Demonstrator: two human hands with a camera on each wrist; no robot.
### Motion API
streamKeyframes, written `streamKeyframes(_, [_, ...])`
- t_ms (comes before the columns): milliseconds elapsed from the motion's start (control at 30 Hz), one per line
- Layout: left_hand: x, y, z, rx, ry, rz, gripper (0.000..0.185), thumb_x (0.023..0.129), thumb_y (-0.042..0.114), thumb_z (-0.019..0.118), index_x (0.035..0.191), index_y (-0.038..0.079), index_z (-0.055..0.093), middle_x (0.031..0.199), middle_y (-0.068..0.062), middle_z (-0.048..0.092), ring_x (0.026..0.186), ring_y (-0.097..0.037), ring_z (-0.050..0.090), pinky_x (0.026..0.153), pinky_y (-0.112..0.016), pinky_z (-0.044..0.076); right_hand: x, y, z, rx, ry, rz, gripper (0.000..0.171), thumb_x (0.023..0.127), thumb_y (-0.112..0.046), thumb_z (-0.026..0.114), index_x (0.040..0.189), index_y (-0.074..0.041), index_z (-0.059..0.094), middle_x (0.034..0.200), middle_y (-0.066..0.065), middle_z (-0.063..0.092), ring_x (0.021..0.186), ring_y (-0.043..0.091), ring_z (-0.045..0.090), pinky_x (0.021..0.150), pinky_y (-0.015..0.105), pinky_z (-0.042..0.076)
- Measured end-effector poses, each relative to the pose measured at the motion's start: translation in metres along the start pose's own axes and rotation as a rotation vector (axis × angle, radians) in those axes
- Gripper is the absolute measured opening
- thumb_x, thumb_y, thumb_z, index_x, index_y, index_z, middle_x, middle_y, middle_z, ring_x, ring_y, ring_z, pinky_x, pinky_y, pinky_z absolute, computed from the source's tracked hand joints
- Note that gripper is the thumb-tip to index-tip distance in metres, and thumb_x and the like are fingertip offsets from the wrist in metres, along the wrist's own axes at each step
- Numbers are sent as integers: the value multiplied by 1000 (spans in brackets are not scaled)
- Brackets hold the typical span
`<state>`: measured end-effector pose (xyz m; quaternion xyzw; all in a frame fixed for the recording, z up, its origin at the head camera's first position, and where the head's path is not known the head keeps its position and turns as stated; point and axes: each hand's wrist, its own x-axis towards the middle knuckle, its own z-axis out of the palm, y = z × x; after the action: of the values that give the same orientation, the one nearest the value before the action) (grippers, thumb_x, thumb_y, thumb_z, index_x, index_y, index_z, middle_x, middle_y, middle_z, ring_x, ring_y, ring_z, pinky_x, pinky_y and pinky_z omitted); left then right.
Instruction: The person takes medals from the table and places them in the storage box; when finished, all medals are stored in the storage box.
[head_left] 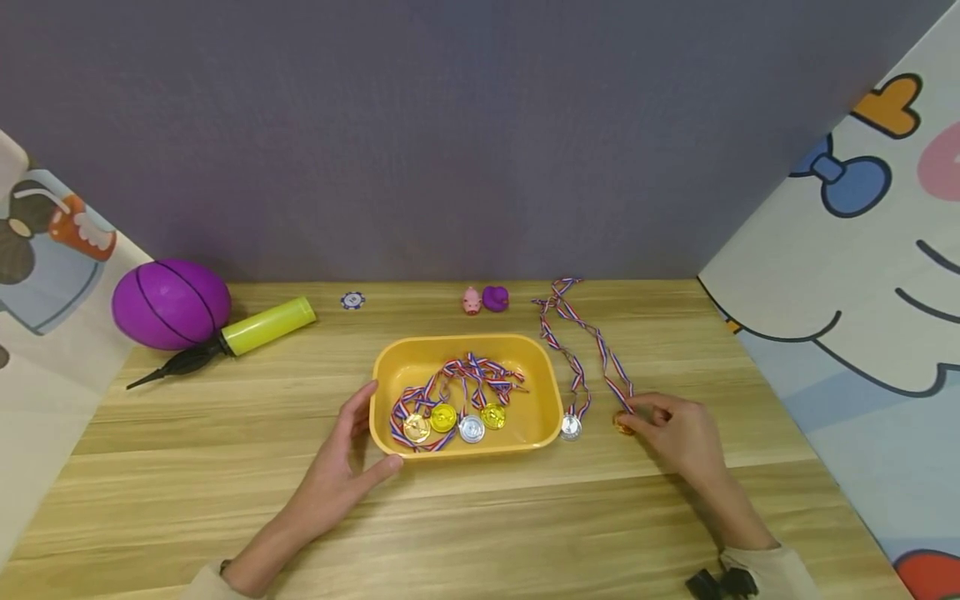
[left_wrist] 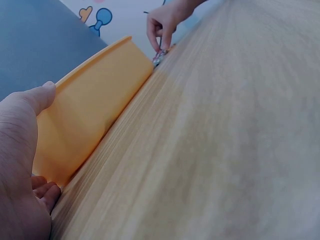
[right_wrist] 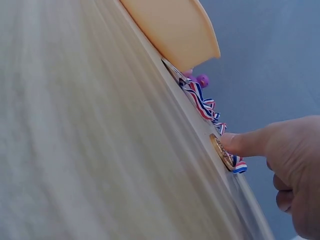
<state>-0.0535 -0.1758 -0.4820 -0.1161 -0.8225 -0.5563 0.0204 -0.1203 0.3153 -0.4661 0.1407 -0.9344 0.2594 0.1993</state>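
Note:
A yellow tray (head_left: 465,451) stands mid-table, holding two yellow-gold medals, a paler gold medal (head_left: 416,427) and a silver medal (head_left: 472,428), with their striped ribbons tangled. My left hand (head_left: 339,468) rests against its left end, thumb at the near corner, fingers spread along the outer wall. Right of the tray lies another silver medal (head_left: 571,427), its ribbon stretched toward the wall. My right hand (head_left: 684,437) pinches a bronze-coloured medal (right_wrist: 222,153) by its ribbon end, thumb on the medal's face, down at the table. The right fingertips are partly hidden.
Along the back lie a pink pig toy (head_left: 471,301), a purple duck (head_left: 495,298) and a poker chip (head_left: 352,300). A purple ball (head_left: 171,304) and a yellow hand pump (head_left: 270,326) occupy the back left. A grey wall (head_left: 465,150) closes the far side.

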Motion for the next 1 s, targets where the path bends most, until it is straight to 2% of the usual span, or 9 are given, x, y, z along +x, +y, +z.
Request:
streamKeyframes(100, [0,0,0,-1,0,6,103,97,20,88,177,30,23,169,-18,46,150,-41,49,121,-9,27,-1,0,-3,-9,37,6,24,74,-14,104,92,-11,89,55,-16,38,52,-10,21,43,19,21])
streamKeyframes(233, [0,0,0,1,1,9,103,97,20,88,177,30,23,169,-18,47,149,-42,49,121,-8,27,-4,-2,-8,-12,44,92,23,75,-19,104,85,-11,86,54,-14,43,49,-4,27,41,20,24])
streamKeyframes(367, [0,0,0,4,0,6,103,97,20,88,177,30,23,168,-18,47,149,-41,50,120,-8,27,-9,-1,-9,-66,21,159,31,73,-34,104,83,-12,84,56,-12,51,48,2,37,41,24,31])
streamKeyframes(533, [0,-1,0,-5,0,15,103,97,19,88,177,29,23,169,-18,46,149,-41,49,121,-9,27,-12,-1,-5,-112,-25,175,37,72,-44,104,84,-15,84,58,-13,56,50,5,44,42,27,36])
streamKeyframes(667, [0,-2,0,-10,1,23,104,97,18,88,177,28,23,169,-18,46,149,-41,49,121,-9,28,-13,-1,-3,-85,-53,173,33,79,-38,101,91,-12,85,58,-13,53,49,4,41,43,26,35])
streamKeyframes(833, [1,-3,0,-26,1,30,103,96,16,87,177,26,23,167,-19,47,149,-42,49,121,-8,28,-13,-1,-5,-81,-79,172,29,90,-24,94,112,-6,86,59,-12,45,49,1,33,45,25,29])
streamKeyframes(1000, [1,-2,0,-51,-2,33,103,96,13,87,176,24,24,166,-20,48,148,-42,49,121,-9,29,-14,0,-6,-49,-96,199,35,93,-21,92,122,-4,83,60,-10,45,49,2,33,44,25,29])
